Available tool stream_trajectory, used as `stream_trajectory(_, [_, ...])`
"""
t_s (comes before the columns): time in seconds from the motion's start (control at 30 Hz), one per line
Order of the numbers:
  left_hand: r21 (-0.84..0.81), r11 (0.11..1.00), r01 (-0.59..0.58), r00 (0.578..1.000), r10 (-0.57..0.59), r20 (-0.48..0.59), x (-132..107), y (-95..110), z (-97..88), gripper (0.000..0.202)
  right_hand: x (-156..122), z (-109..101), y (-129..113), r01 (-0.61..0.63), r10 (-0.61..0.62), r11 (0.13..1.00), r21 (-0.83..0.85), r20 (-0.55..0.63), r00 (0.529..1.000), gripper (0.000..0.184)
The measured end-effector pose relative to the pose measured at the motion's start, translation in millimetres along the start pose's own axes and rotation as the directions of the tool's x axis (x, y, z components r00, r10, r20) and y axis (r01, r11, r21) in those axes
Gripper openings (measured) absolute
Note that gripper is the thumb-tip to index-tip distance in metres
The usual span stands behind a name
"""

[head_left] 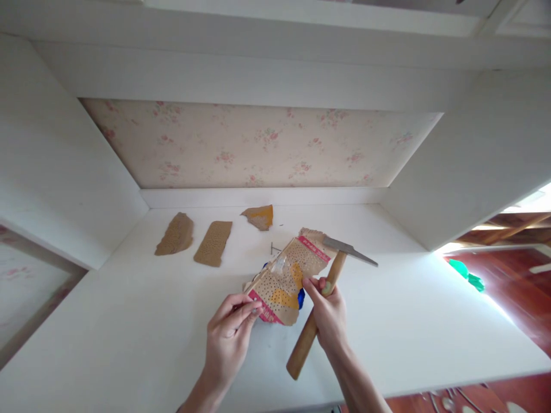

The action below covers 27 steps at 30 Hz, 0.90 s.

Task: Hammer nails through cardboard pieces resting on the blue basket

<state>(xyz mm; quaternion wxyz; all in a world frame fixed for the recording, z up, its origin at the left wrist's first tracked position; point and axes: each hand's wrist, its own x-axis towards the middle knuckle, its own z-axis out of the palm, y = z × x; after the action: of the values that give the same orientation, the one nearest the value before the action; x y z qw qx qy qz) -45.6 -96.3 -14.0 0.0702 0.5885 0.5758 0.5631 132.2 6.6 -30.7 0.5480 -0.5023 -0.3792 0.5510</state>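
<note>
My right hand is wrapped round the wooden handle of a hammer, its grey metal head pointing away to the right. The thumb of that hand rests at the edge of a stack of cardboard dotted with holes, with red printed bands and yellow tape. At the stack's near left corner, my left hand is closed in a pinch on a small shiny thing that looks like a nail; the fingers mostly hide it. Something blue shows from under the cardboard. Loose nails lie just behind the stack.
Two perforated brown cardboard pieces lie to the left on the white tabletop. A torn piece with yellow tape lies near the back. White panels enclose the sides, and a green object is beyond the right edge.
</note>
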Motion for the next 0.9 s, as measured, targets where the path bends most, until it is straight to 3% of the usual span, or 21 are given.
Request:
stream_trajectory(0.27, [-0.059, 0.998, 0.016, 1.0, -0.017, -0.011, 21, 15, 11.2, 0.012, 5, -2, -34, -0.016, 0.018, 0.988, 0.153, -0.007, 1.0, 0.044])
stream_trajectory(0.53, [0.009, 0.995, 0.095, 0.994, -0.095, 0.055, 21, -13, 35.7, 0.016, 23, -11, -8, -0.114, 0.114, 0.988, 0.104, 0.003, 0.993, 0.044])
stream_trajectory(0.67, [0.029, 0.996, 0.087, 0.994, -0.088, 0.061, 19, -12, 33.9, 0.017, 21, -13, 0, -0.147, 0.148, 0.983, 0.112, 0.001, 0.989, 0.044])
stream_trajectory(0.9, [0.061, 0.992, 0.112, 0.993, -0.114, 0.038, 14, -10, 22.7, 0.015, 10, -14, -9, -0.158, 0.157, 0.984, 0.089, 0.011, 0.988, 0.044])
